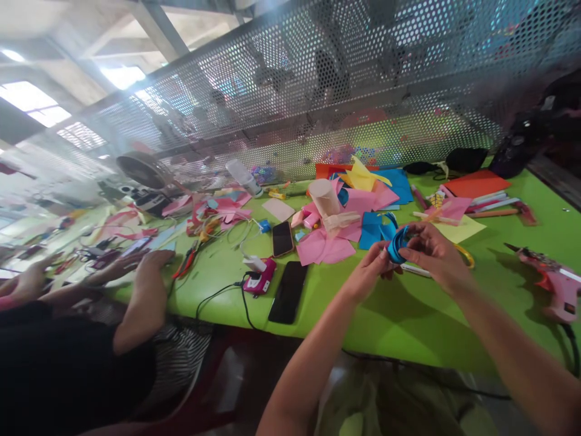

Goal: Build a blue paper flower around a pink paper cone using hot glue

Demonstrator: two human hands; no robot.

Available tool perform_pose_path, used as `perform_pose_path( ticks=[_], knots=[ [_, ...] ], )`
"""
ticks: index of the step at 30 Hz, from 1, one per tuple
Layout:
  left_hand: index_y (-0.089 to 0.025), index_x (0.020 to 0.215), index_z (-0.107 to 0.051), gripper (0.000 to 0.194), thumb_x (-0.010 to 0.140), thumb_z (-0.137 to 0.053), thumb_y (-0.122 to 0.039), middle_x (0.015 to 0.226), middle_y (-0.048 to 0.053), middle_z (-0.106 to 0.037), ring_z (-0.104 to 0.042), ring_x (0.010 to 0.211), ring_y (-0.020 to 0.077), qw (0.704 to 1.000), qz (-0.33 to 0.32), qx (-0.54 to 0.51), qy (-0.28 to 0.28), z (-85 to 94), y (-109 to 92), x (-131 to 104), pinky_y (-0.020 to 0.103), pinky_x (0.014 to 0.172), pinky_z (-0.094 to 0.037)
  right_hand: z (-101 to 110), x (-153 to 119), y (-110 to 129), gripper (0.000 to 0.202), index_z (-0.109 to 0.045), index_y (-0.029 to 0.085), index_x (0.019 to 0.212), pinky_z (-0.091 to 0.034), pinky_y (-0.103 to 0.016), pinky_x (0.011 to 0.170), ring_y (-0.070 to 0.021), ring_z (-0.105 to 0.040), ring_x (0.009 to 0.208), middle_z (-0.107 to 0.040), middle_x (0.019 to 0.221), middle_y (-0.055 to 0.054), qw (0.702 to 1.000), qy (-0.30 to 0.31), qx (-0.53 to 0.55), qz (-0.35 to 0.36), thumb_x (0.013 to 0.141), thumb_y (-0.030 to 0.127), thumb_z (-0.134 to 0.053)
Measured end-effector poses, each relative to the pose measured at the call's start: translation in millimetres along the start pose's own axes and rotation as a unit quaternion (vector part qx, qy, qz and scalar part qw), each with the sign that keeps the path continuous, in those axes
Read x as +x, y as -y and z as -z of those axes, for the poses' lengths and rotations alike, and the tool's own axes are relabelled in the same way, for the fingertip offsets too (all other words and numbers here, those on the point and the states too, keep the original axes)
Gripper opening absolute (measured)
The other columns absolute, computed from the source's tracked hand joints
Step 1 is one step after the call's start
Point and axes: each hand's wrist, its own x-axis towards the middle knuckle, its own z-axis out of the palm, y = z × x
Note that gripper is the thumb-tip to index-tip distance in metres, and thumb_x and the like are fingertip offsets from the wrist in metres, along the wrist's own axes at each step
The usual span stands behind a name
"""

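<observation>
While holding a coiled blue strip (396, 245) between left hand (376, 266) and right hand (431, 249), have it raised over the green table (417, 327), right of the scene's middle. With left hand, pinching the coil's left side, thumb and fingers nearly together; with right hand, gripping its right side between the thumb and curled fingers. Just left of the coil and slightly farther off, see blue paper (370, 230), then pink paper (336, 249) with a pale cylinder (323, 197) standing tilted behind. Close under the right hand, see a white pen (416, 270), partly hidden. At the right, see a pink corded tool (561, 293) lying well apart from both hands; farther back, an orange sheet (481, 183). Toward the left, see a black phone (288, 292) near the table's near edge, beside a magenta power adapter (259, 277), with a smaller phone (282, 238) lying farther off. At the far left, see a co-worker's forearm (145, 290) by red-handled pliers (185, 261). Along the far side, see a perforated metal panel (295, 121).
</observation>
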Motion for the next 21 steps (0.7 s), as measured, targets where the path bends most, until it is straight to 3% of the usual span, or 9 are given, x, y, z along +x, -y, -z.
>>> perform_pose_path(
  ticks=[4, 7, 13, 19, 21],
  knots=[
    [-0.020, 0.114, -0.058, 0.067, 0.090, -0.073, -0.081, 0.083, 0.002, -0.074, -0.058, 0.066, 0.0120, 1.000, -0.019, -0.011, -0.022, -2.7, -5, 1, 0.026, 0.067, -0.040, 1, 0, 6, 0.038, -0.072, 0.029, 0.104, -0.058, -0.037, 0.072, -0.0218, -0.064, 0.085, -0.069, 0.103, -0.005, 0.996, -0.026, -0.067, 0.047, 0.084, 0.056, -0.090],
    [-0.021, 0.115, -0.058, 0.068, 0.088, -0.075, -0.080, 0.080, -0.002, -0.068, -0.058, 0.067, 0.0118, 0.999, -0.028, -0.005, -0.041, -4.3, -8, 0, 0.026, 0.067, -0.040, 1, -1, 12, 0.032, -0.079, 0.029, 0.087, -0.058, -0.041, 0.073, -0.0253, -0.063, 0.086, -0.069, 0.101, -0.007, 0.984, 0.001, -0.154, 0.088, 0.087, 0.060, -0.086],
    [-0.020, 0.116, -0.062, 0.063, 0.090, -0.075, -0.076, 0.079, -0.004, -0.060, -0.058, 0.070, 0.0114, 0.999, -0.018, 0.004, -0.033, -4.1, -13, -3, 0.025, 0.069, -0.040, -1, 0, 9, 0.027, -0.083, 0.029, 0.081, -0.057, -0.038, 0.073, -0.0260, -0.067, 0.090, -0.070, 0.096, -0.007, 0.976, 0.026, -0.189, 0.106, 0.091, 0.053, -0.083],
    [-0.020, 0.116, -0.061, 0.071, 0.064, -0.104, -0.043, 0.094, -0.003, -0.063, -0.057, 0.080, 0.0105, 0.999, 0.001, -0.032, 0.008, -4.9, -7, 2, 0.024, 0.078, -0.044, 1, 5, 9, 0.032, -0.080, 0.028, 0.075, -0.056, -0.039, 0.078, -0.0245, -0.064, 0.084, -0.070, 0.089, -0.005, 0.978, 0.037, -0.179, 0.105, 0.087, 0.057, -0.085],
    [-0.019, 0.113, -0.061, 0.070, 0.063, -0.105, -0.040, 0.093, -0.004, -0.062, -0.055, 0.081, 0.0101, 1.000, -0.004, -0.026, 0.002, -7.2, -3, 4, 0.024, 0.080, -0.044, 0, 5, 10, 0.035, -0.079, 0.028, 0.074, -0.056, -0.041, 0.079, -0.0243, -0.063, 0.082, -0.070, 0.088, -0.005, 0.977, 0.043, -0.181, 0.104, 0.087, 0.060, -0.084]
  ],
)
